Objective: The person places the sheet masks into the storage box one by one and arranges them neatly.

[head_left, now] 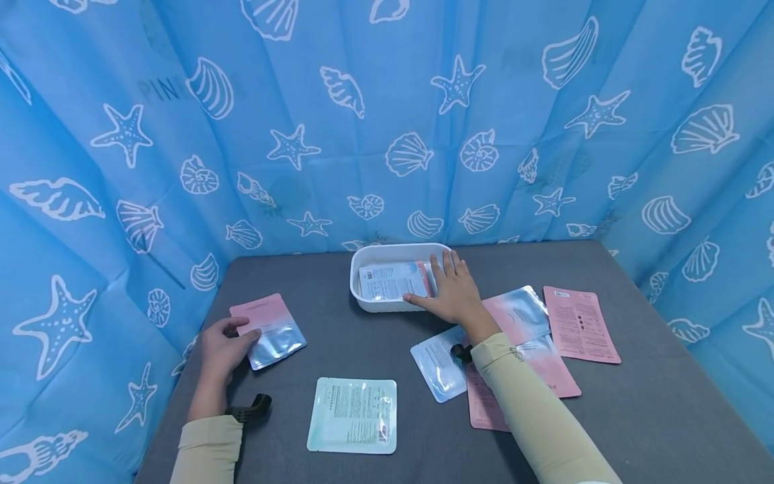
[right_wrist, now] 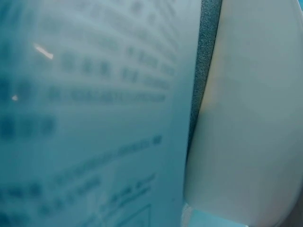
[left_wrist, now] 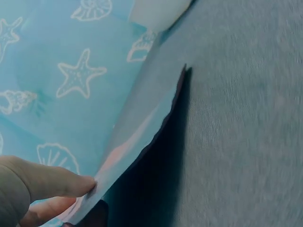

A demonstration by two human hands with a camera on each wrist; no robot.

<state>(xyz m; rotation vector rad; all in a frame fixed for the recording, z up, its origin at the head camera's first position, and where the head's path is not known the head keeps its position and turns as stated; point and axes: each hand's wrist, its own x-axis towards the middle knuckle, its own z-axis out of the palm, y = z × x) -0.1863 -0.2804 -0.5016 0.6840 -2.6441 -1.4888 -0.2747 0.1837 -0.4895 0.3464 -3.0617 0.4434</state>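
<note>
My left hand pinches the left edge of a pink-and-silver-blue sachet over the left side of the table. The left wrist view shows this sachet tilted, with a dark shadow underneath and a thumb and finger at its edge. At the back, a white plastic bin holds a pale blue sachet with a pink end. My right hand is spread over the bin's right end, fingers extended and thumb reaching over the front rim. The right wrist view shows blurred sachet print beside the white bin wall.
A mint-green sachet lies at the front middle. Right of the bin, several pink and blue sachets overlap beneath my right forearm, with a pink one beyond them. A blue shell-print curtain encloses the grey table.
</note>
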